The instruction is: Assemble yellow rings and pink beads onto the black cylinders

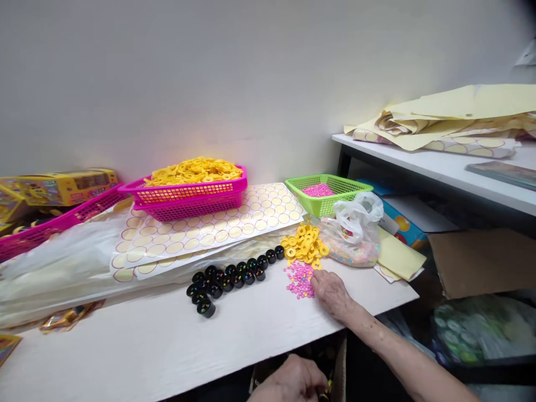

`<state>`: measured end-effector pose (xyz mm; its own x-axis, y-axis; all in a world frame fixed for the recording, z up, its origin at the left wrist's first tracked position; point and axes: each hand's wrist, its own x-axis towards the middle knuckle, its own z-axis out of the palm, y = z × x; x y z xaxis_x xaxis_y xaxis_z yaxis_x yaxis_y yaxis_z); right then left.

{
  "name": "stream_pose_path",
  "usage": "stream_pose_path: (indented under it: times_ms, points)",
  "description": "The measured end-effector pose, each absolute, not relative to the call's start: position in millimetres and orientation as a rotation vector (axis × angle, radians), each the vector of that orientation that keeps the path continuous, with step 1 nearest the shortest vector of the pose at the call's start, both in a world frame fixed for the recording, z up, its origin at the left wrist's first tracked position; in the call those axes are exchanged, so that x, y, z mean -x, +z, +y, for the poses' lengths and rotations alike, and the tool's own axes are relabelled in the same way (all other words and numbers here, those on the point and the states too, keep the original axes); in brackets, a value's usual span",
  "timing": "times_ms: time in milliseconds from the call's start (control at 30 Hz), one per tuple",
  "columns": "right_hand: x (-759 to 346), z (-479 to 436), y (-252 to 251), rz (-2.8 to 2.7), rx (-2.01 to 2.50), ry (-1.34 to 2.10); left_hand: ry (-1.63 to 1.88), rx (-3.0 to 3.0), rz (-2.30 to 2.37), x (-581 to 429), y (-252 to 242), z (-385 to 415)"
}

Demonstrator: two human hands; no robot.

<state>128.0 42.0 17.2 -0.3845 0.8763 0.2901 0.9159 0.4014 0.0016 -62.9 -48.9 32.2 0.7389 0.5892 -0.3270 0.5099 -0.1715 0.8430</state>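
Observation:
My right hand rests on the white table at the right edge of a pile of small pink beads, its fingers curled together. Whatever is between its fingertips is hidden. Just behind the beads lies a heap of yellow plastic rings. My left hand is below the table's front edge, over an open cardboard box. Its fingers are bent down and closed, and their tips are mostly out of sight. To the left, several small black cups with coloured bits inside stand in rows.
Pink baskets full of yellow rings stand on sheets of round stickers. A green basket holds more pink beads. Near it sits a plastic bag of pastel pieces. At right, a shelf carries papers. Yellow boxes lie far left.

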Motion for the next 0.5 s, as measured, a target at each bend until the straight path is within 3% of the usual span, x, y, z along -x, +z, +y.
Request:
stream_pose_path:
  times_ms: [33, 133, 267, 500]
  points:
    - [-130, 43, 18, -2.371, 1.558, -0.21, 0.296, -1.768, 0.953, 65, 46, -48]
    - [-137, 41, 27, -2.154, 1.516, -0.003, 0.44, -1.64, 1.045, 66, 75, -35]
    - [-148, 27, 37, -2.089, 1.457, 0.231, 0.81, -1.456, 1.402, 68, 68, -11]
    - [-154, -2, 27, -2.365, 1.39, -0.072, 0.974, -1.258, 1.594, 84, 42, 5]
